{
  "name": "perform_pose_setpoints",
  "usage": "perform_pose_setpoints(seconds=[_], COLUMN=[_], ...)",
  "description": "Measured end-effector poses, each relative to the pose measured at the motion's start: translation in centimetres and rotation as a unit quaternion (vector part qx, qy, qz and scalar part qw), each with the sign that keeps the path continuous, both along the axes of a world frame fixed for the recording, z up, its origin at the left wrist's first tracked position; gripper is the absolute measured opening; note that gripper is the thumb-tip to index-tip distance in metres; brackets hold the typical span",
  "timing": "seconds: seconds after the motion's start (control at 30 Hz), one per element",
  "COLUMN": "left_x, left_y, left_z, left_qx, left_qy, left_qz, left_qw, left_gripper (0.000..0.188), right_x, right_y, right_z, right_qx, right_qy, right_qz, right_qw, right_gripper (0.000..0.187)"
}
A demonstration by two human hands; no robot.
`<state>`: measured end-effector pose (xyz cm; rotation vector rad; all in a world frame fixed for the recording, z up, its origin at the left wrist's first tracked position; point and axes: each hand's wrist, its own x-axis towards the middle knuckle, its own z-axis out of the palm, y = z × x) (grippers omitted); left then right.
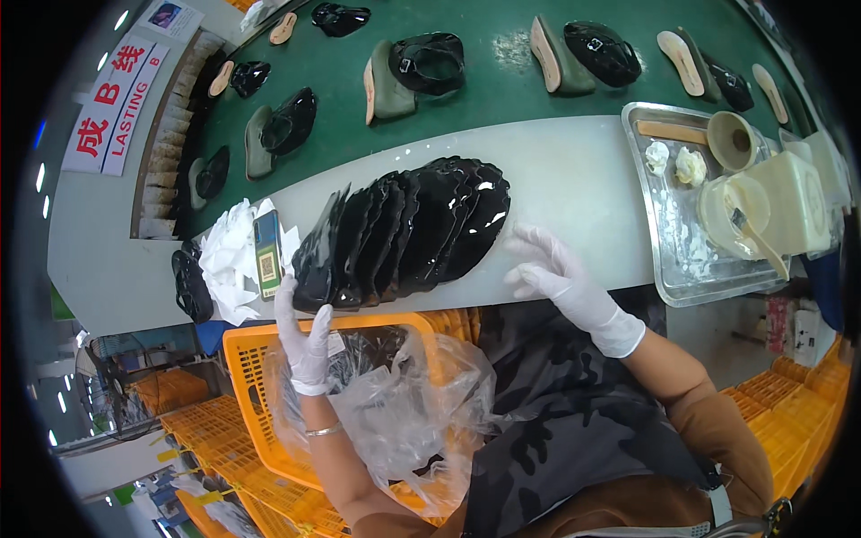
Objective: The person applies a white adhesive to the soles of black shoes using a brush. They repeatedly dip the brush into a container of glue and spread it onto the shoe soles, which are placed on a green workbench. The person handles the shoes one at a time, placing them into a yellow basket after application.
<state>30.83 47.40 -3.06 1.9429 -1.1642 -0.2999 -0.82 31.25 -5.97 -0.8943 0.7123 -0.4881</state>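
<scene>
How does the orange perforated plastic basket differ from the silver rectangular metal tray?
The orange perforated plastic basket has openwork sides; the silver rectangular metal tray is solid. The basket holds crumpled clear plastic; the tray holds pale containers and white lumps. The gloved left hand appears over the basket; the gloved right hand is apart from the tray. Both hold things.

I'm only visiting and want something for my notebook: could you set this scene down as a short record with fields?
Left hand: white-gloved, open, at the near left end of the black pieces; contact unclear
Right hand: white-gloved, open, holding nothing visible
Between them: glossy black pieces, overlapping in a row
Surface: pale worktop
At right: metal tray bearing tubs
Below: orange basket with clear plastic
Beyond: green surface with wedge soles
</scene>
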Motion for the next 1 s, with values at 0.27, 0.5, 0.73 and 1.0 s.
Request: perform_pose_setpoints(seconds=[0.27, 0.5, 0.73, 1.0], left_x=[-2.2, -6.2, -10.6, -12.2], left_y=[0.0, 2.8, 4.6, -0.6], left_z=[-0.7, -0.7, -1.5, 0.5], left_qx=[-0.020, -0.019, -0.023, -0.046], left_qy=[-0.089, -0.106, -0.104, 0.106], left_qz=[-0.030, -0.001, 0.072, -0.021], left_qw=[0.995, 0.994, 0.992, 0.993], left_gripper=[0.056, 0.041, 0.043, 0.045], right_x=[5.1, 8.9, 18.3, 22.1], right_y=[-0.1, -0.4, -5.8, -4.3], right_z=[-0.4, -1.9, -0.7, -0.6], right_qx=[0.000, 0.005, -0.157, -0.298], right_qy=[-0.063, -0.069, -0.039, 0.048], right_qz=[-0.004, 0.011, 0.213, 0.076], right_qw=[0.998, 0.998, 0.964, 0.950], right_gripper=[0.034, 0.015, 0.017, 0.046])
